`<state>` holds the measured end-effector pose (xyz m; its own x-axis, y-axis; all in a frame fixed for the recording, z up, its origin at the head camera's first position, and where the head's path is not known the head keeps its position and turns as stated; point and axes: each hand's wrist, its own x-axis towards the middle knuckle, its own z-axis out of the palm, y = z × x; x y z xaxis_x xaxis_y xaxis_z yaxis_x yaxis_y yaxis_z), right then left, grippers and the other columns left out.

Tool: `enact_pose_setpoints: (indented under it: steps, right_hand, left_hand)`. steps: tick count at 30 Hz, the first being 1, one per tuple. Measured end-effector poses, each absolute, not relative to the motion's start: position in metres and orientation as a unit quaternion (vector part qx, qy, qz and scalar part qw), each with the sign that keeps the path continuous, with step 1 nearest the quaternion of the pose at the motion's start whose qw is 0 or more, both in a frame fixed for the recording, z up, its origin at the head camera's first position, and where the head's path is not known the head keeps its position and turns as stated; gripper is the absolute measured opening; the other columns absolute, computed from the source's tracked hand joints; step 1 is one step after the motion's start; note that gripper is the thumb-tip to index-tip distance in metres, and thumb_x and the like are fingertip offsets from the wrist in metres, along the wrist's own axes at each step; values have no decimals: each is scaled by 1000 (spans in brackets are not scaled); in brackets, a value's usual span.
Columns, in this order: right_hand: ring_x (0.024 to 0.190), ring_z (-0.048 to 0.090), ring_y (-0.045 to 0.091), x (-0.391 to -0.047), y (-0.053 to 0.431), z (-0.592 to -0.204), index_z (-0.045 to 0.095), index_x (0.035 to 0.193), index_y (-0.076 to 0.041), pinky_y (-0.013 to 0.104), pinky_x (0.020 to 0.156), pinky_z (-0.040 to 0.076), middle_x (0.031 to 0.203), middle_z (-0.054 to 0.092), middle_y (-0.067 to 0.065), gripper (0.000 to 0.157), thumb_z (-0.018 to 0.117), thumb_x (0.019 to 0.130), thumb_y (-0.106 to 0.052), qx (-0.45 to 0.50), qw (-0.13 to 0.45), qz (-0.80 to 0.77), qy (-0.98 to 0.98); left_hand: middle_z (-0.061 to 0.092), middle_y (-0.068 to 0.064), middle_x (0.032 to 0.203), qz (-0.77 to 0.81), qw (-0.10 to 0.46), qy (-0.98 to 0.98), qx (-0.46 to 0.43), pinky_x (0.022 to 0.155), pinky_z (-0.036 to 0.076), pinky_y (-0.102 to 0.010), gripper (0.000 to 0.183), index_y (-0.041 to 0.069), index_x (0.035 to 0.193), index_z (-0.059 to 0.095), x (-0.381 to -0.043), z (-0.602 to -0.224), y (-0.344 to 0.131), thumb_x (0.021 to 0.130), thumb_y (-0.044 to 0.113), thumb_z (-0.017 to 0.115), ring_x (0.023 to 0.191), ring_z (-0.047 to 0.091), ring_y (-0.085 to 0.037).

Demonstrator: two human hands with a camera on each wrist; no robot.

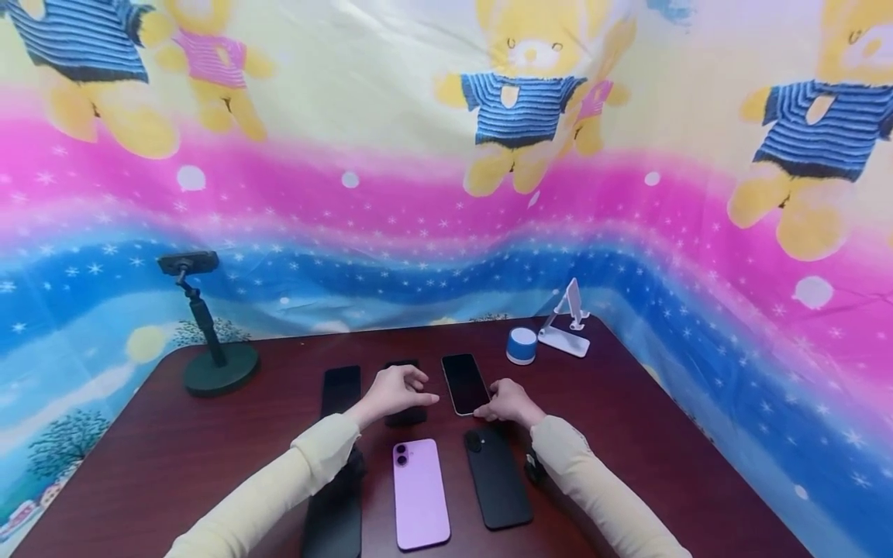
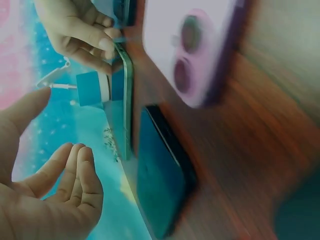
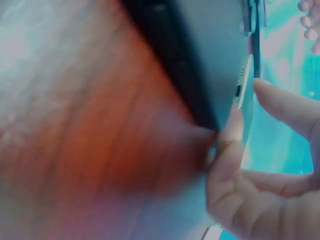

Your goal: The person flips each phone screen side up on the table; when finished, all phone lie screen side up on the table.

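Tabletop (image 1: 174,449): reddish-brown, read as a dial centred on the left hand.
Purple phone (image 1: 422,496): face down, between 5 and 6 o'clock.
Black phone (image 1: 498,480): camera side up at 4, near the right hand.
Right hand (image 1: 514,401): at 3, seemingly pinching a corner between thumb and bent fingers.
Left hand (image 1: 394,391): loosely curved, thumb apart, holding nothing, over a dark phone (image 1: 402,418).
Silver-edged phone (image 1: 465,384): 3 o'clock, its near right corner under the right fingers.
Good handling: best grip the frame, spare the glass, steady the opposite edge with the left hand, avoid knocking the black phone.
Blue-and-white cylinder (image 1: 521,349): 2 o'clock, beside a white stand (image 1: 565,341).
Curtain (image 1: 349,194): bears, stars, beyond 12.
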<state>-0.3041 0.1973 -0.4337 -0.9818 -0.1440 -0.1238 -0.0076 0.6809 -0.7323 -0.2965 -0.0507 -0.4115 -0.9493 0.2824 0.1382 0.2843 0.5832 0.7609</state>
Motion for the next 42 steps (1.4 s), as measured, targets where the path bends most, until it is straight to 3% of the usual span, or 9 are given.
enact_pose_setpoints:
  steps: [5,8,15,20,26,34,42]
  right_hand:
    - [71,71,19,-301,196,-425,46,130,15,43,86,55,101,67,22,66,77,81,-17,-11,84,-400,913]
    - [75,72,22,-298,191,-419,47,129,15,46,91,52,105,66,24,63,75,83,-17,-13,69,-402,913]
    - [71,71,20,-277,158,-417,51,126,13,44,87,54,74,68,9,58,74,84,-18,-78,66,-407,908]
    - [67,67,13,-255,121,-421,55,121,11,30,68,54,77,67,4,55,77,80,-18,-162,83,-422,888]
    - [71,63,9,-222,80,-419,55,123,10,21,63,49,86,66,5,53,75,79,-12,-235,189,-490,818]
    - [72,68,22,-180,54,-422,32,132,9,37,68,59,94,55,15,59,64,83,8,-196,371,-600,682]
    - [96,65,47,-161,49,-427,22,130,7,40,77,58,105,44,20,57,58,86,12,-162,435,-638,614]
  left_hand:
    - [69,-13,100,-411,-11,-896,-168,77,54,-34,50,2,108,67,-290,-415,-76,72,33,83,76,64,-11]
    - [68,-13,99,-403,-13,-898,-176,76,54,-33,52,3,109,65,-285,-417,-94,72,33,83,76,63,-11]
    - [67,-7,92,-384,-9,-907,-172,68,51,-29,46,3,103,66,-270,-419,-128,71,31,84,72,58,-11]
    - [64,-6,89,-388,-9,-907,-163,67,50,-28,46,2,103,64,-261,-420,-142,71,29,84,71,56,-12]
    - [65,-7,89,-390,-14,-907,-156,70,52,-29,45,1,103,64,-250,-424,-155,70,26,84,74,58,-12]
    - [64,-6,89,-380,-22,-911,-159,71,51,-27,44,2,98,63,-238,-430,-178,70,28,85,79,59,-16]
    - [62,-4,89,-370,-51,-909,-185,70,50,-23,44,4,98,61,-224,-437,-196,69,28,85,80,56,-16]
